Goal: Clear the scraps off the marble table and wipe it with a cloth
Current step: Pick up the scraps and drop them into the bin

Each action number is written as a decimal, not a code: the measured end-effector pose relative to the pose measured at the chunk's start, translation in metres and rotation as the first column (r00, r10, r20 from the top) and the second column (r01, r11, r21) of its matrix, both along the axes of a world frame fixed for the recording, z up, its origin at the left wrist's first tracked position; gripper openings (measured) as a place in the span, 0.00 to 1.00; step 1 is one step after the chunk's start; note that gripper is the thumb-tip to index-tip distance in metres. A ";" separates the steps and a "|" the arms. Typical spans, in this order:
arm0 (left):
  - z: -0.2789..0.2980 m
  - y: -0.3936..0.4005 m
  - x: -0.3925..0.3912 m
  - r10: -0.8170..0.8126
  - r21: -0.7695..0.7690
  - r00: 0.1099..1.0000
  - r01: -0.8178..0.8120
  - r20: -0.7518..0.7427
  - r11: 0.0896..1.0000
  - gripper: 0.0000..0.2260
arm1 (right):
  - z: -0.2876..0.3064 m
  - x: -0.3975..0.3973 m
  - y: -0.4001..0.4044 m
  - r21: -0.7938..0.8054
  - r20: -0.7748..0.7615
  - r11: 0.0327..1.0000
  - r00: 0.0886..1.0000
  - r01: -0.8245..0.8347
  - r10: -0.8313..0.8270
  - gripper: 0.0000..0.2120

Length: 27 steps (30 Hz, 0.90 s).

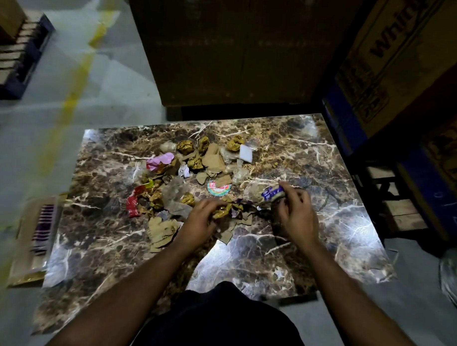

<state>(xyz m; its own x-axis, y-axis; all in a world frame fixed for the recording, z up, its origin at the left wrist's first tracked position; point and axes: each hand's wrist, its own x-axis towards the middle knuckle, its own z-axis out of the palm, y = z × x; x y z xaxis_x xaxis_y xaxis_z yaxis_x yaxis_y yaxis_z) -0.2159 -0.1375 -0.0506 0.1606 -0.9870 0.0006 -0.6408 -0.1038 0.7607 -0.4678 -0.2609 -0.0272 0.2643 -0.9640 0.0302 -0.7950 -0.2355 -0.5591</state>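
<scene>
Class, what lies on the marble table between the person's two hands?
In the head view, crumpled yellow-brown paper and torn purple wrapper bits lie between the left hand and right hand.

So we've got a brown marble table (323, 243) with white veins, glossy, and a heap of scraps (196, 171) across its middle: crumpled gold foil, torn cardboard bits, clear plastic. We also see a pink wrapper (159, 161) and red wrapper (132, 205) on the left, a white square (246, 152) at the far side.

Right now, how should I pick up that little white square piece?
Pinch the white square by its two opposite straight edges, coming down from above. It lies flat among the scraps at the far side of the marble table, its right edge free of clutter.
</scene>
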 end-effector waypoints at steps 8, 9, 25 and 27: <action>-0.006 0.035 -0.033 0.335 0.018 0.938 -0.335 -0.088 0.942 0.20 | -0.043 0.045 -0.045 0.241 -0.270 0.906 0.873 -0.347 0.406 0.28; -0.013 0.040 -0.038 0.323 0.035 0.946 -0.322 -0.038 0.946 0.20 | -0.046 0.046 -0.038 0.233 -0.266 0.903 0.870 -0.360 0.415 0.29; -0.027 0.006 -0.103 0.715 0.139 0.618 -0.717 -0.327 0.683 0.16 | -0.058 0.081 0.053 0.178 0.116 0.922 0.938 -0.344 0.327 0.24; -0.016 -0.001 -0.110 0.738 0.184 0.525 -0.748 -0.424 0.638 0.18 | -0.055 0.089 0.059 0.285 0.313 0.912 0.928 -0.294 0.202 0.25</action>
